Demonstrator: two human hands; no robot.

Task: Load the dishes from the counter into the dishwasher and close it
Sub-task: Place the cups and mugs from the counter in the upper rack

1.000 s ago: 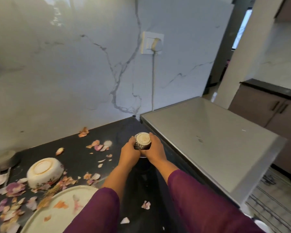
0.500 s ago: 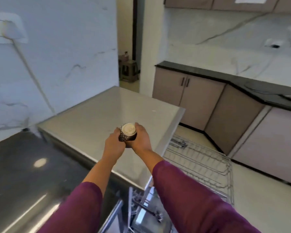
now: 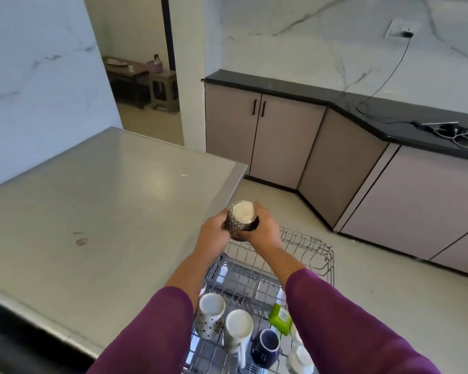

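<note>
Head view: left hand (image 3: 212, 234) and right hand (image 3: 266, 232) both curl round inverted patterned cup (image 3: 241, 218), held above far end of dishwasher rack (image 3: 318, 248). Risk: lowering toward 6 o'clock, cup may strike white mugs (image 3: 238, 326); uneven release could tip it.

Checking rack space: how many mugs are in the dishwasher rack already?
4: spotted mug at left, white mug beside it, navy mug right of that, white cup by the right sleeve. Sleeves may hide more.

Dark speckled cup (image 3: 242, 213) w/ cream base, purple sleeves (image 3: 349, 327), navy mug (image 3: 265, 346), green box (image 3: 280, 318)
</note>
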